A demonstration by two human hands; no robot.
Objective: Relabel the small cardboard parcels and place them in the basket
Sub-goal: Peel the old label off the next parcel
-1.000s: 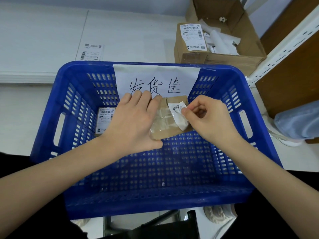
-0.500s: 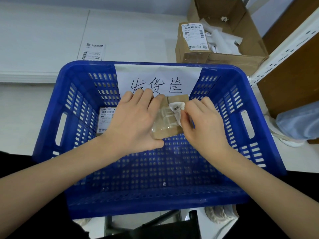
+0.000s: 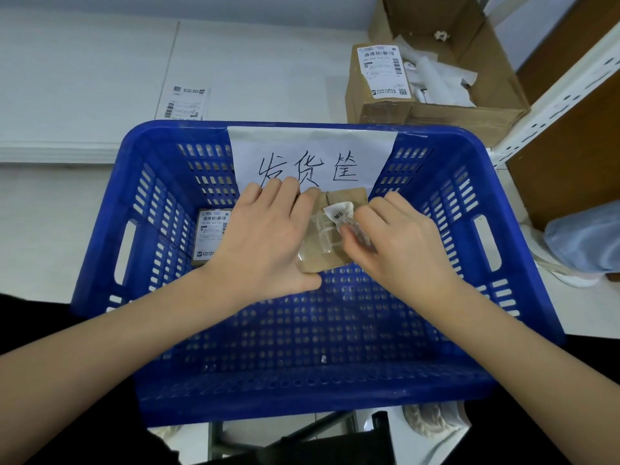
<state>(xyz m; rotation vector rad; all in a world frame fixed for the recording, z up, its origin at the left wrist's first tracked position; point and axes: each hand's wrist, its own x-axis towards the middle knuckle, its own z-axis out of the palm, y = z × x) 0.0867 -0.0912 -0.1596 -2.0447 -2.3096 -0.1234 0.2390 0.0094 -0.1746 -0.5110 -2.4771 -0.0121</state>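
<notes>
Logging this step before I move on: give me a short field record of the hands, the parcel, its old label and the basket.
left hand: grips the parcel above the basket
right hand: fingers curled at the old label, apparently peeling it
old label: crumpled, partly lifted
basket: blue, one labelled parcel inside at left
loose label: on white surface behind basket

Table (image 3: 84, 62): white, lying behind the basket | loose shipping label (image 3: 187, 103): lying flat on the table, left of centre | open cardboard box (image 3: 446, 62): sitting at the far right, bearing a label, holding white wrapping
</notes>
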